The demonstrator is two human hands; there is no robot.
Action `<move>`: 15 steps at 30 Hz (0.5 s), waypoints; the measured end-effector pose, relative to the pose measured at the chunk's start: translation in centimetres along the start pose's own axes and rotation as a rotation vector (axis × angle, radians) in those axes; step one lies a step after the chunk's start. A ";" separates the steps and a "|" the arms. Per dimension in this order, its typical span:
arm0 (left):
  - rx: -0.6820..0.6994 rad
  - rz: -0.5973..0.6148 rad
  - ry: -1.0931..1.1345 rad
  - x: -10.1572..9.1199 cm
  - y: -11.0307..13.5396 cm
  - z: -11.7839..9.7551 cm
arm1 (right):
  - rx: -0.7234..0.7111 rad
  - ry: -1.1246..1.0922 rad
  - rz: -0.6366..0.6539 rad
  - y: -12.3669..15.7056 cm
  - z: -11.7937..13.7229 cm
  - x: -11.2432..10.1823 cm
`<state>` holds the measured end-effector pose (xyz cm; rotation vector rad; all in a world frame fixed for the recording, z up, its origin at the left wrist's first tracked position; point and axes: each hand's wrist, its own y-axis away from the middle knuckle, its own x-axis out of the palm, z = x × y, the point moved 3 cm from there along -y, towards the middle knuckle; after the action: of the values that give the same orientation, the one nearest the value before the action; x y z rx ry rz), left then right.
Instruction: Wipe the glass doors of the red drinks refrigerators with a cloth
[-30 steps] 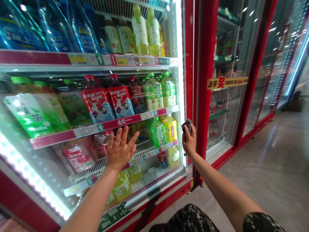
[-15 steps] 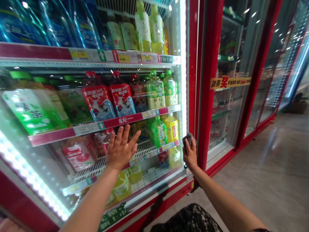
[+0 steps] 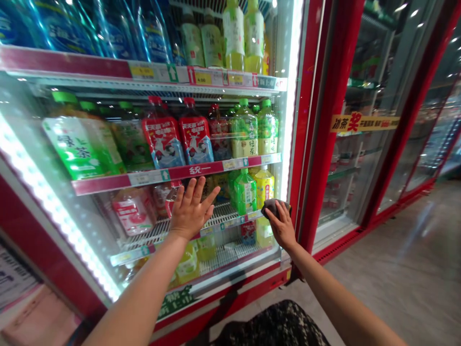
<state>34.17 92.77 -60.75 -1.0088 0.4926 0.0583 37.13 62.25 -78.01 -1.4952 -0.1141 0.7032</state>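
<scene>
Unfortunately, I get only the backs of both hands. The left hand is spread wide, fingers fanned toward the cooler's glass front; its palm is hidden, so I cannot tell whether it presses on the pane. The right hand has its fingers bent over a dark grey cloth, gripping it near the right edge of the glass, left of the red frame; the cloth's underside is out of my sight. Cloth and hand partly cover a yellow bottle behind the pane. At the top, blue bottles are cut off, and small print on the price tags blurs for me. The cloth looks soft and crumpled, the bottles glossy with rounded shoulders, the shelf ribbed wire. Below, I make out speckled black fabric and a smooth grey floor streaked with reflections.
</scene>
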 end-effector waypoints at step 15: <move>0.029 -0.007 -0.060 -0.3 0.1 -0.4 | -0.203 0.026 0.083 0.4 3.8 0.4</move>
<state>33.72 92.57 -60.92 -0.9779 0.4339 0.0743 35.43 65.69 -78.09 -1.7109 -0.1063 0.7560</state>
